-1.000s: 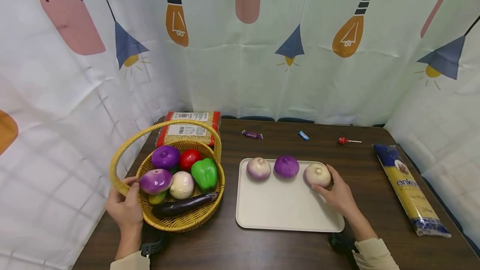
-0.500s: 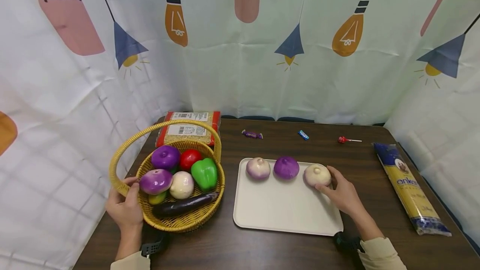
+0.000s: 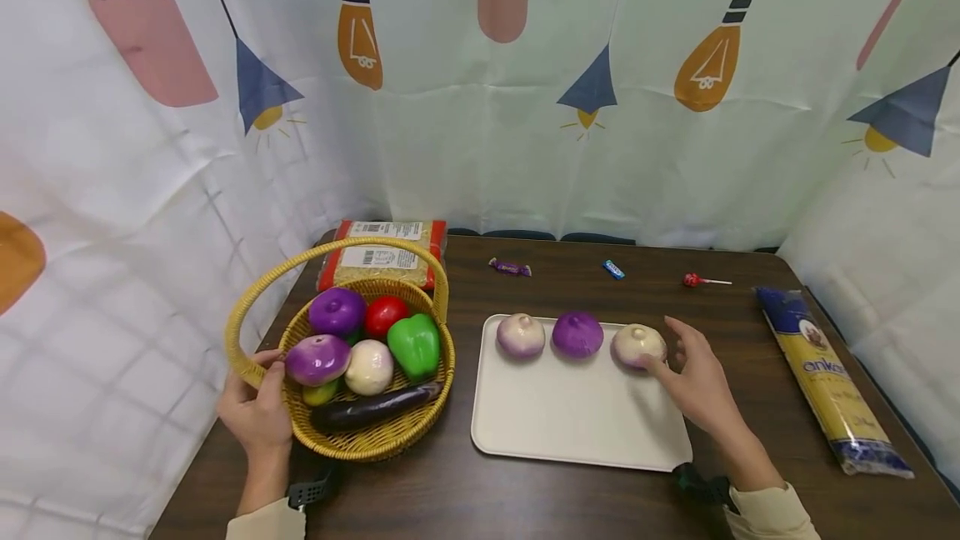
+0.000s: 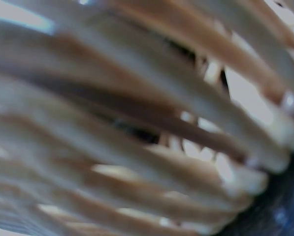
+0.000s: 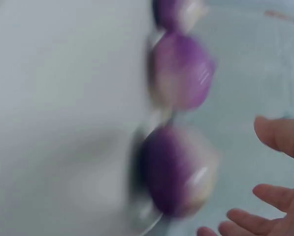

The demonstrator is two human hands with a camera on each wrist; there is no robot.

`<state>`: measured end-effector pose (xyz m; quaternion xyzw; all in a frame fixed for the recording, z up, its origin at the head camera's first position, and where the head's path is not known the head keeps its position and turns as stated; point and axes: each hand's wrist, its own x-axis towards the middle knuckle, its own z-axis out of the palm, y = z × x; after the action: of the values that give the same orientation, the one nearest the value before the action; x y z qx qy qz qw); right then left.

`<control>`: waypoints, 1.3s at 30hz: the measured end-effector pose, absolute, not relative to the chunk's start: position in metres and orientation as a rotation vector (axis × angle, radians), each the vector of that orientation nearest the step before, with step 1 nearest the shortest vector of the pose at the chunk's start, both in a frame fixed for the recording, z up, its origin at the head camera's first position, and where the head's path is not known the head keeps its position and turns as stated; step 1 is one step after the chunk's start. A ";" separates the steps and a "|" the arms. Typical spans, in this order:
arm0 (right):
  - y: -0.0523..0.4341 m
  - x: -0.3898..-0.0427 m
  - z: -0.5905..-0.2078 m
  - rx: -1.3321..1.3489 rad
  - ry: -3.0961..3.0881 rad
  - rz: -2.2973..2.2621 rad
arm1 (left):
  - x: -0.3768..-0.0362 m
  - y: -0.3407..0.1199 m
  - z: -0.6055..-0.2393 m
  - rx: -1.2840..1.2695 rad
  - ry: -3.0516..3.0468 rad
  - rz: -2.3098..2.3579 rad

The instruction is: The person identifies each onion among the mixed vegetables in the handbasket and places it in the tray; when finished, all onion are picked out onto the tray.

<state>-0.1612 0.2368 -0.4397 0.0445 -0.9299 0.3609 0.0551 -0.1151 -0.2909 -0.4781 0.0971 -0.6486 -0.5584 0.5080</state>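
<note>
Basket [image 3: 369,447], woven, in curled left hand [image 3: 257,417]; empty right hand [image 3: 702,382] spread beside glossy turnip [image 3: 636,344].

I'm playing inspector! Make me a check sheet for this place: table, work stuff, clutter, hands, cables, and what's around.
Surface: dark brown table.
Job's things: cream tray with three bulb-shaped vegetables along its far edge; yellow basket holding more, including a green pepper and an eggplant.
Clutter: purple candy, blue candy, lollipop, yellow-and-blue packet, red-edged packet.
Left hand: grips the basket's left side.
Right hand: beside the rightmost bulb, holding nothing; its wrist view shows a gap.
Cables: nothing seen.
Surroundings: pale curtain with lamp pictures.
</note>
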 end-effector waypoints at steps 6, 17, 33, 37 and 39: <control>0.156 -0.156 -0.424 0.505 -2.510 1.260 | -0.115 -0.291 -0.478 0.224 -1.580 -1.362; -0.030 -0.141 -0.425 1.231 -2.425 1.597 | -0.114 -0.292 -0.478 0.244 -1.583 -1.351; -0.123 -0.151 -0.410 1.183 -2.919 1.120 | -0.114 -0.292 -0.477 0.253 -1.626 -1.399; -0.131 -0.155 -0.415 1.150 -2.928 1.093 | -0.114 -0.290 -0.476 0.265 -1.609 -1.450; -0.134 -0.156 -0.418 1.161 -2.916 1.042 | -0.114 -0.290 -0.476 0.270 -1.600 -1.459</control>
<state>-0.1557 -0.1341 -0.4181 0.3497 -0.8788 0.3140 -0.0828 -0.1143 -0.2896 -0.4760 0.1099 -0.6505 -0.5931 0.4615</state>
